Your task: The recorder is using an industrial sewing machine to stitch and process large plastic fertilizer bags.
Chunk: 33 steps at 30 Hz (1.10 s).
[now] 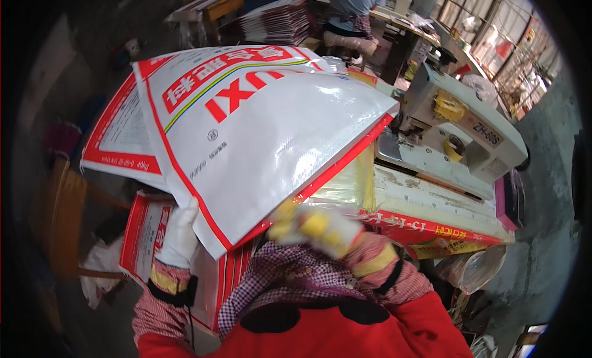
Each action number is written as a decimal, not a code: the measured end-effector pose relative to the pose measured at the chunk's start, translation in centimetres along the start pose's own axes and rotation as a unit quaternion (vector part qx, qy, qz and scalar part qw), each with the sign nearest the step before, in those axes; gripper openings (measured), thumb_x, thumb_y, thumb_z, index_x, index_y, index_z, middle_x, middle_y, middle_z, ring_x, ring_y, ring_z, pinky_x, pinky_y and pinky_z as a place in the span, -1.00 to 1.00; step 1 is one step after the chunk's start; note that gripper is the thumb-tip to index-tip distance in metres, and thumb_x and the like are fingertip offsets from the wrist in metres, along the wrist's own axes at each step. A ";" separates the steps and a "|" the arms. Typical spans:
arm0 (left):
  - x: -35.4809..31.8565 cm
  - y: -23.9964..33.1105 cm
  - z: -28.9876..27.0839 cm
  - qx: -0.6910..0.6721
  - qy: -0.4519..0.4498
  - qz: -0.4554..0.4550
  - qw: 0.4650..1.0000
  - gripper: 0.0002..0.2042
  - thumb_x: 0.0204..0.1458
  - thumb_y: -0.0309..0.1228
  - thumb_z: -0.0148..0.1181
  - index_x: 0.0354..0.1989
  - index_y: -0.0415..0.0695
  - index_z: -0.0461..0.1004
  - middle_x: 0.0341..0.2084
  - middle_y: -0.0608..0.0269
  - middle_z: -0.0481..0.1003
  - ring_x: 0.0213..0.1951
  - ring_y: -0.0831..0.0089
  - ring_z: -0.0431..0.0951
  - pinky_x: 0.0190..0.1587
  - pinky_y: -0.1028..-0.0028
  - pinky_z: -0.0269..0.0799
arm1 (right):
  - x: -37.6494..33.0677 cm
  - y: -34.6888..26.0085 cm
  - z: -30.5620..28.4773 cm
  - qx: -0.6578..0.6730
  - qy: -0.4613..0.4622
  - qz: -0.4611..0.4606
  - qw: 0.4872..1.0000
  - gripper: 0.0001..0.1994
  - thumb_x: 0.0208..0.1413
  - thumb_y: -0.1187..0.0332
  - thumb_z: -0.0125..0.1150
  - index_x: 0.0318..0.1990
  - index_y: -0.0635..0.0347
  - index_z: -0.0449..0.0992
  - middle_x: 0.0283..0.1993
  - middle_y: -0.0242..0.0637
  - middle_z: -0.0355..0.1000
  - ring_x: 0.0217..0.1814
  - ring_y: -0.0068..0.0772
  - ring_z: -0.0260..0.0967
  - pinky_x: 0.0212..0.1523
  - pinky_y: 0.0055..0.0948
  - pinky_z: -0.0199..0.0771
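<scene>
Cluttered workshop, sewing machine (459, 133) on table (431, 204); both gloved hands grip white sack (265, 130).

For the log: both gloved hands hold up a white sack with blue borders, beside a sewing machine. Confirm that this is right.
Not quite. The sack has red borders and red print, not blue, as the head view shows. The rest stands: the left hand and right hand, both gloved, hold it up by its lower edge, beside the sewing machine.
</scene>
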<state>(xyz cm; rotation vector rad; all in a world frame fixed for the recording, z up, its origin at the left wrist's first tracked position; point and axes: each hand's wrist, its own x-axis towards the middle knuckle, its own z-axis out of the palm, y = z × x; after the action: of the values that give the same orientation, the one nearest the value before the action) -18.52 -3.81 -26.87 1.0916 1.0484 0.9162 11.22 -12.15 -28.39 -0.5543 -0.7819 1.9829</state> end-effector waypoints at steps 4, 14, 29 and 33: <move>-0.9 0.1 -5.3 -0.023 -0.027 0.050 0.998 -0.54 0.26 -0.19 -0.09 0.15 -0.35 0.31 -0.02 0.13 0.48 -0.02 0.42 0.51 0.06 0.45 0.39 | -2.2 -4.7 -7.9 -0.264 0.211 -0.205 0.919 -0.65 0.15 0.10 0.13 -0.08 0.18 0.35 -0.02 -0.30 0.30 0.06 -0.38 0.25 0.20 -0.28 0.25; -20.7 -17.6 -20.8 -0.031 0.229 -0.070 0.970 -0.53 0.21 -0.14 0.05 0.12 -0.29 0.36 0.00 0.16 0.47 0.03 0.38 0.45 0.14 0.36 0.33 | 7.6 4.6 -4.2 -0.443 0.235 -0.197 0.843 -0.55 0.15 0.13 0.15 0.07 0.22 0.25 -0.09 -0.25 0.23 -0.09 -0.32 0.22 -0.08 -0.35 0.20; -34.1 -37.3 -21.5 0.403 0.334 -0.437 0.731 -0.68 0.11 -0.22 -0.08 -0.30 -0.15 0.57 -0.26 -0.10 0.54 -0.15 -0.07 0.52 -0.09 0.11 0.41 | 23.0 21.9 -6.3 -0.377 0.263 0.254 0.851 -0.42 0.13 -0.20 0.01 0.01 0.13 0.46 -0.19 -0.10 0.48 -0.18 -0.09 0.44 -0.19 -0.14 0.43; -31.5 -36.8 -23.0 0.534 0.178 -0.453 0.691 -0.69 0.12 -0.24 -0.07 -0.28 -0.13 0.59 -0.28 -0.05 0.56 -0.18 -0.01 0.55 -0.10 0.12 0.43 | 23.2 21.9 -7.8 -0.134 0.298 0.281 0.902 -0.47 0.13 -0.03 0.17 0.19 -0.05 0.30 -0.01 -0.33 0.43 -0.07 -0.15 0.41 -0.13 -0.08 0.45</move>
<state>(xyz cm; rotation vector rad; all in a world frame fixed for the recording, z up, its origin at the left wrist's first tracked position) -46.28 -36.35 -59.27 1.0424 2.3034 -0.4552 -7.87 1.84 -51.09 -1.6130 -0.5335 2.0239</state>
